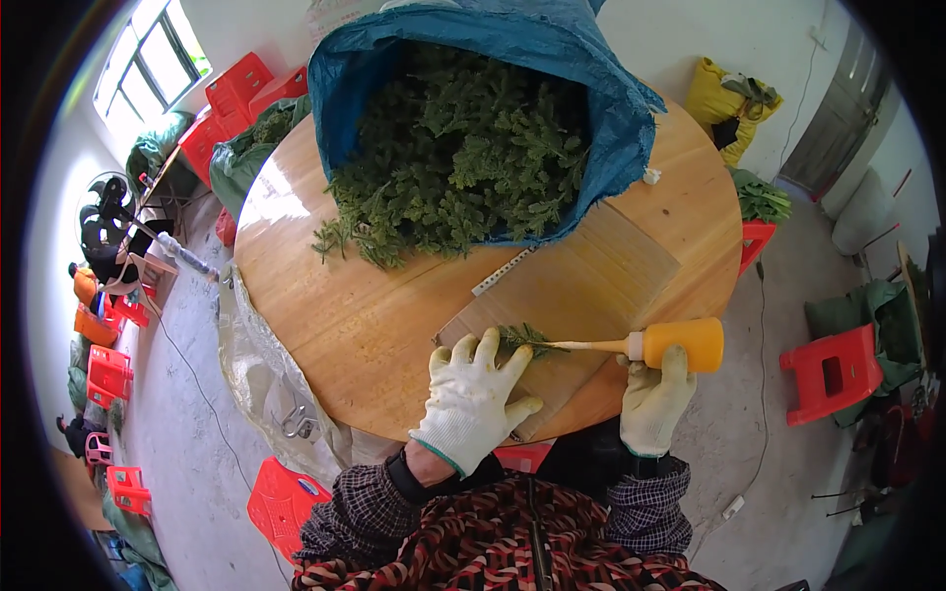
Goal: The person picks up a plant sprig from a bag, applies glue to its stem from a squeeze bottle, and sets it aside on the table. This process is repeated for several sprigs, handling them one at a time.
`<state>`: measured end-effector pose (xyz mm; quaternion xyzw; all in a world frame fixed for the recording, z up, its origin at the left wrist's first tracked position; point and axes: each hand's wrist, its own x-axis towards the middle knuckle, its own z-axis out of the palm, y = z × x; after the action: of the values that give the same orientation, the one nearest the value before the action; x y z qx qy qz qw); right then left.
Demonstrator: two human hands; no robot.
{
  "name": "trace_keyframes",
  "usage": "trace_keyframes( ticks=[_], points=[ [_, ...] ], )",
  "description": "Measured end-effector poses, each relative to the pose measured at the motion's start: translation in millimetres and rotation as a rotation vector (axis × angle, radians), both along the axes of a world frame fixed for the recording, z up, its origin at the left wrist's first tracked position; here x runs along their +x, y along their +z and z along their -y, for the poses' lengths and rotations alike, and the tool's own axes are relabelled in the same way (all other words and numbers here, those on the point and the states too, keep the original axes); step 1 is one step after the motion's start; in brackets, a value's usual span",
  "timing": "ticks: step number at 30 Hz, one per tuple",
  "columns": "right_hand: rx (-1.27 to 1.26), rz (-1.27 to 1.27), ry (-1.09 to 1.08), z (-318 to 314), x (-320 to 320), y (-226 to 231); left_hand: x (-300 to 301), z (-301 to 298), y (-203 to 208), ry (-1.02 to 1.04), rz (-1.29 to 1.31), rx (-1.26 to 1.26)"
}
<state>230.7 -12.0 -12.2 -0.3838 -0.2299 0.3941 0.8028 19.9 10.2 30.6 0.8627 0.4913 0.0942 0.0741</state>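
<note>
A white knit work glove covers my left hand [463, 399], which lies with fingers spread over a piece of cardboard [591, 276]. Beside its fingertips is a small green conifer sprig [524, 338], at least touching them. My right hand [654, 399], gloved the same way, is closed round a yellow squeeze bottle [695, 345] tipped on its side. The bottle's long thin nozzle points left, its tip at the sprig's right end. Beyond the cardboard, a blue woven sack [616, 128] lies with its mouth toward me, full of conifer branches [473, 148] that spill onto the round wooden table [325, 325].
A white ruler strip [503, 273] lies along the cardboard's far edge. Clear plastic sheeting [261, 369] hangs over the table's left rim. A red stool [284, 504] stands near my left, another red stool [833, 374] at right. A black fan [106, 209] is at far left.
</note>
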Motion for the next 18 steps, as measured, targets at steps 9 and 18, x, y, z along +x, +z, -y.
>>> trace_keyframes(
  ticks=[9, 18],
  points=[
    [-0.016, 0.001, -0.039, 4.2, 6.9, 0.5, -0.5, 0.0, -1.6, 0.003, 0.008, 0.005],
    [-0.033, 0.002, -0.051, 7.1, 14.7, 0.8, -0.1, 1.6, -5.8, 0.015, 0.045, 0.022]
  ],
)
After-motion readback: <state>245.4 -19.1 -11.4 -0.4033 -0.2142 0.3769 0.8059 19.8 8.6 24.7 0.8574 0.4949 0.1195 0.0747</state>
